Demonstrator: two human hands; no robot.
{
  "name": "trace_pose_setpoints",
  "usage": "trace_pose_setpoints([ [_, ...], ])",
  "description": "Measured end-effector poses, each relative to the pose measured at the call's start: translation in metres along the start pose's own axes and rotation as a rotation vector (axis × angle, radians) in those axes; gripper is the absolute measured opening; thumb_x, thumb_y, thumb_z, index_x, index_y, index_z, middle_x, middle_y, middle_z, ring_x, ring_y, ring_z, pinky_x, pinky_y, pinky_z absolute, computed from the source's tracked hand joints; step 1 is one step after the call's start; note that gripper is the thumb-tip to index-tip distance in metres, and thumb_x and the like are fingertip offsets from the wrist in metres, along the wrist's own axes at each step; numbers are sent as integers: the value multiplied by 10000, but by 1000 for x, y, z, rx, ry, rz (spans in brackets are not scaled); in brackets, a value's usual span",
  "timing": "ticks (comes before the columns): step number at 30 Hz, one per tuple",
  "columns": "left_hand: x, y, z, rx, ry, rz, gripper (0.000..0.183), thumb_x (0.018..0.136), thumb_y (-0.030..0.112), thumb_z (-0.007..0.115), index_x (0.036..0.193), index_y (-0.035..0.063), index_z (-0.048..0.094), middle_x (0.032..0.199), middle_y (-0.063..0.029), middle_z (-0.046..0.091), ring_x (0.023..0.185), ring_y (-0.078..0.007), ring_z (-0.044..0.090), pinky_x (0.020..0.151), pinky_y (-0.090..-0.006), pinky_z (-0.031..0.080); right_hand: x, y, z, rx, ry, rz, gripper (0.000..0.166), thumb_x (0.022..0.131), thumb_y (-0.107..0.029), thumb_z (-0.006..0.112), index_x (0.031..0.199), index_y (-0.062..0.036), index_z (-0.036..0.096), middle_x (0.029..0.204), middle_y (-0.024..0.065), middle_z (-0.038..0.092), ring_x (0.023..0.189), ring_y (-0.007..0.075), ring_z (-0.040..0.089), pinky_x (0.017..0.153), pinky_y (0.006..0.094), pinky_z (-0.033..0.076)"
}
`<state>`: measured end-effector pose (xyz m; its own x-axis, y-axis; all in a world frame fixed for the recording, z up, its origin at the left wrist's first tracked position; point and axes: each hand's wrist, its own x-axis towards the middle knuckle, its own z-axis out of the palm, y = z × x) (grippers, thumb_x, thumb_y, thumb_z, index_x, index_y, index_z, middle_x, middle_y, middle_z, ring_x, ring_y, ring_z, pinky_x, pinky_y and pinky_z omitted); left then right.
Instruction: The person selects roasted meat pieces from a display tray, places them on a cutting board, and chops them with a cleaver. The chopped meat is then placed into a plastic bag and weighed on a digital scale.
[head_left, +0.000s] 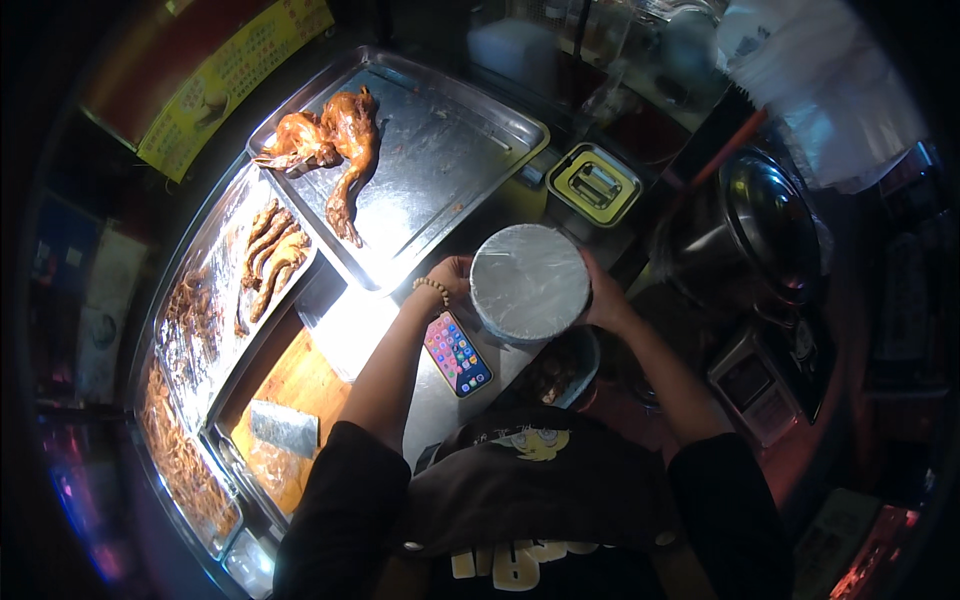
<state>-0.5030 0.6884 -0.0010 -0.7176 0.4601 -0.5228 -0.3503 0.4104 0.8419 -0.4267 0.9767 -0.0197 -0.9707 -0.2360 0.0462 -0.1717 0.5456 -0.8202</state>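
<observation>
Between my two hands is a round container with a whitish, film-like covered top (529, 282). My left hand (452, 277), with a bead bracelet on its wrist, grips its left side. On the right side, my right hand (604, 296) holds it, fingers partly hidden by the container. Below my left wrist a smartphone (459, 354) lies on the metal counter with its screen lit. Behind the hands, a large metal tray (442, 150) bears pieces of glossy browned meat (349, 127). A bowl (581, 375) of dark food stands just below the container, partly hidden.
Film-covered trays of meat strips (274, 255) and shredded food (180, 450) line the left. A cleaver (283, 428) rests on a wooden board (289, 375). A lidded square metal container (595, 184), a large metal pot (765, 225), plastic bags (832, 90) and a keypad device (754, 386) are to the right.
</observation>
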Motion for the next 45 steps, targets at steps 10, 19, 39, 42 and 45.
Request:
trace_pose_setpoints([
  [10, 114, -101, -51, 432, -202, -44, 309, 856, 302, 557, 985, 34, 640, 861, -76, 668, 754, -188, 636, 642, -329, 517, 22, 12, -2, -161, -100, -60, 1240, 364, -286, 898, 1382, -13, 245, 1309, 196, 439, 1225, 337, 423, 1035, 401, 336],
  [19, 94, -67, -15, 153, -90, -228, 241, 822, 180, 577, 1016, 41, 608, 875, -88, 651, 782, -224, 624, 708, -325, 498, 14, 51, 11, 28, -62, -62, 1134, 392, -271, 891, 1348, -38, 327, 1300, 184, 446, 1193, 343, 439, 1013, 407, 355],
  [39, -24, 16, 55, 519, 567, 724, 991, 645, 349, 754, 1395, -3, 211, 1370, -229, 349, 1273, -391, 327, 1044, -432, 282, 5, -70, 8, -375, 342, -373, 590, 625, -29, 609, 1200, -53, 477, 1192, 128, 506, 1143, 329, 455, 952, 430, 354],
  [42, -33, 7, 79, 713, 573, 682, 1266, 469, 478, 816, 1418, -12, 137, 1439, -235, 234, 1340, -400, 212, 1082, -470, 198, 39, -64, 36, -518, 42, -207, 563, 691, -111, 636, 1227, -78, 465, 1185, 112, 492, 1105, 293, 470, 948, 435, 356],
  [45, -29, 1, 83, 767, 632, 684, 1404, 358, 564, 824, 1408, -47, 121, 1461, -258, 159, 1359, -426, 141, 1084, -501, 178, 49, -63, 53, -750, -240, 25, 611, 721, -195, 668, 1276, -93, 434, 1223, 99, 465, 1130, 276, 447, 945, 462, 346],
])
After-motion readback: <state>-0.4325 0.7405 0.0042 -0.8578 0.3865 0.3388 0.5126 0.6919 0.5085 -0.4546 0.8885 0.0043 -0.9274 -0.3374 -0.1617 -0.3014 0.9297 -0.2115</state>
